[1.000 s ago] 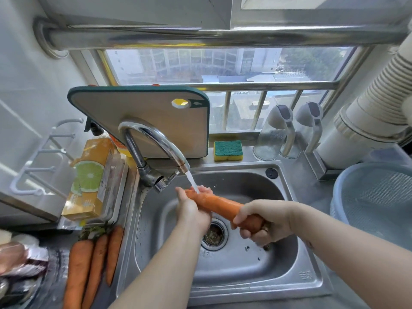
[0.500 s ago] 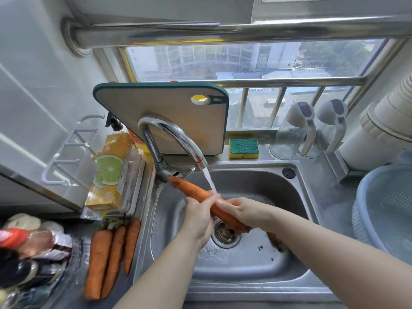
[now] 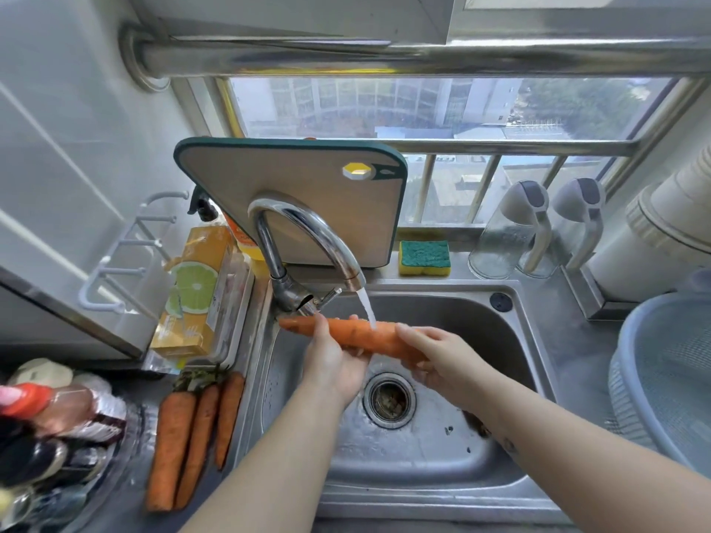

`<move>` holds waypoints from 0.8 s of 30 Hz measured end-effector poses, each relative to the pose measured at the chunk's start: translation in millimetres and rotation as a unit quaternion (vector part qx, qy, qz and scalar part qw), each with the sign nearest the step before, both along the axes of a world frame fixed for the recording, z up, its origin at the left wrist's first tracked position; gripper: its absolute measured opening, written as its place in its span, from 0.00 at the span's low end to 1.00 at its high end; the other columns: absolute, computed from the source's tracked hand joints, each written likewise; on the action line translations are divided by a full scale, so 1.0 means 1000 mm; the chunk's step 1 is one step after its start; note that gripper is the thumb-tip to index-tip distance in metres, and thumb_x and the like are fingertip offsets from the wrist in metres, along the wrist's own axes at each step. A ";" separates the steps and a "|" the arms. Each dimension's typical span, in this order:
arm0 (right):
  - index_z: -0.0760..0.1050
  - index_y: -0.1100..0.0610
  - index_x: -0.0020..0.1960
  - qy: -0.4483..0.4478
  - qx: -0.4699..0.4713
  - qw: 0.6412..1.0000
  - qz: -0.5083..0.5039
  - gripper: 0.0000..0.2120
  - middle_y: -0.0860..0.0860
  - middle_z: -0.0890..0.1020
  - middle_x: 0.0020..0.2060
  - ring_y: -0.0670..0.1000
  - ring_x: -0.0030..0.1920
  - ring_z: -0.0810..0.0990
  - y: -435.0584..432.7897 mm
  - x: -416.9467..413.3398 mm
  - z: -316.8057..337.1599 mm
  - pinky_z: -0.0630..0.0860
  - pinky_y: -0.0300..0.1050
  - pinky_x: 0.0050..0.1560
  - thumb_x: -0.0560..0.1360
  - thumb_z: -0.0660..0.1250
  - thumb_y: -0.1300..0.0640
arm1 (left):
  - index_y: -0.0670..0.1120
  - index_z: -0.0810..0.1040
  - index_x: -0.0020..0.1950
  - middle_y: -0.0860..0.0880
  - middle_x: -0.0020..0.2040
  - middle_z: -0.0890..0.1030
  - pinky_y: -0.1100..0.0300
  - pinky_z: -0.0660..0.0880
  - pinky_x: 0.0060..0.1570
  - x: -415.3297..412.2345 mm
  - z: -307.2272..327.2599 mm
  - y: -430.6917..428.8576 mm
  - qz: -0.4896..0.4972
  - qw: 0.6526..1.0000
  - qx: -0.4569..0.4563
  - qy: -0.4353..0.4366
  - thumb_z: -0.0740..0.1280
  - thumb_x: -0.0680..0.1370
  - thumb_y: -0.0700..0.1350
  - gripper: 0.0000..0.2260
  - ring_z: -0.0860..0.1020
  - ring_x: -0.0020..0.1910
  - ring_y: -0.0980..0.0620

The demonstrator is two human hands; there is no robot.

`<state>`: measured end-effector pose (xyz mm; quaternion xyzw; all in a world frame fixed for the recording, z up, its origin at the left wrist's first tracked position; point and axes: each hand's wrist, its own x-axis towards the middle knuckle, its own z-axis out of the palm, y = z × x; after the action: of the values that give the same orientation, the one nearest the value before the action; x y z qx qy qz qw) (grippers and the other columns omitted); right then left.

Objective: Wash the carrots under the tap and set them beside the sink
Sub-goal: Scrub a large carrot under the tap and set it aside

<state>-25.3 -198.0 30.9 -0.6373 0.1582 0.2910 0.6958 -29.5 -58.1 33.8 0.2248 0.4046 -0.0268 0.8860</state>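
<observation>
Three carrots (image 3: pixel 192 436) on wet counter, left of sink (image 3: pixel 423 490), side by side, tips toward camera. Over basin: left hand (image 3: pixel 331 363) cupped under fourth carrot (image 3: pixel 358 334), fingers wrapped round mid-length; right hand (image 3: pixel 434 355) closed on thick end. Root level, crosswise, stream striking middle. Probably stiff, fairly light, slick when wet; best gripped near both ends. Behind: tap (image 3: pixel 307 240) running, cutting board (image 3: pixel 292 198) propped upright, sponge (image 3: pixel 424 257) on sill.

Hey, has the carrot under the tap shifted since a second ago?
Yes. The carrot has slid left: its tip now reaches past the tap base, and the water hits its middle instead of its tip.
</observation>
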 end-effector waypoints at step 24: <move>0.76 0.63 0.38 -0.157 -0.107 0.981 -0.032 0.11 0.50 0.76 0.30 0.47 0.33 0.73 0.061 0.006 0.009 0.70 0.38 0.36 0.75 0.66 0.57 | 0.47 0.69 0.60 0.51 0.44 0.78 0.64 0.76 0.32 -0.039 -0.009 -0.005 -0.411 0.699 0.574 -0.112 0.63 0.78 0.44 0.12 0.77 0.38 0.56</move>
<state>-18.9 -136.8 40.0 -0.7403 0.0974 0.1458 0.6490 -68.1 -62.8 25.0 0.8352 0.1064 -0.1253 0.5249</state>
